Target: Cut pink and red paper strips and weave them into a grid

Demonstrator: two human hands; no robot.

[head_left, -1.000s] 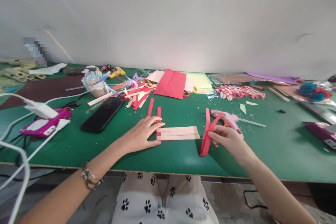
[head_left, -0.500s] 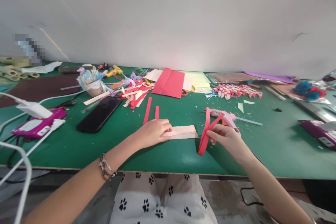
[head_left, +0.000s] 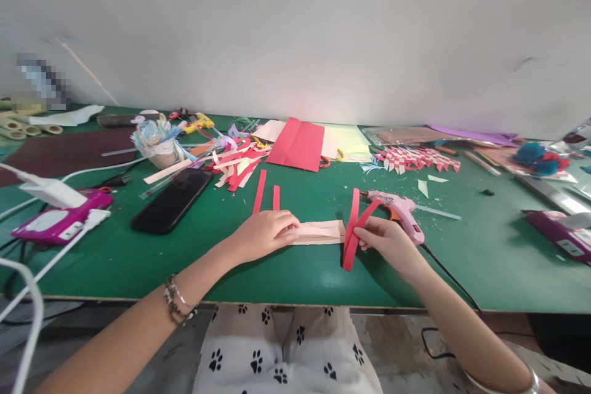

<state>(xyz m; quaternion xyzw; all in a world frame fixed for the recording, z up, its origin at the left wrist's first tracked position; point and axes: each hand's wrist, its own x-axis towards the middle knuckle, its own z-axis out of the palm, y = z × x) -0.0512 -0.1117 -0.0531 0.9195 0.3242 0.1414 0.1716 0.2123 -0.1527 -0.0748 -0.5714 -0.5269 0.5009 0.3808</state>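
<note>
My left hand [head_left: 272, 233] rests on the left end of the pale pink paper strips [head_left: 321, 232], its fingers pressed on them. My right hand [head_left: 381, 240] pinches a folded red paper strip [head_left: 351, 246] at the strips' right end; one arm of it stands up and another slants to the right. Two more red strips [head_left: 259, 192] poke out beyond my left hand, their near ends hidden under it. Just behind my right hand lies a pink glue gun [head_left: 399, 206].
A black phone [head_left: 172, 200] and a pile of cut strips [head_left: 237, 163] lie to the left. Behind are a red sheet [head_left: 297, 144] and woven red-and-white pieces [head_left: 418, 159]. Purple power strips [head_left: 64, 215] sit at both sides, with white cables at the left.
My right hand has moved slightly left with the red strip, which now meets the right end of the pale strips. One pale strip has shifted, its edges now slanting.
</note>
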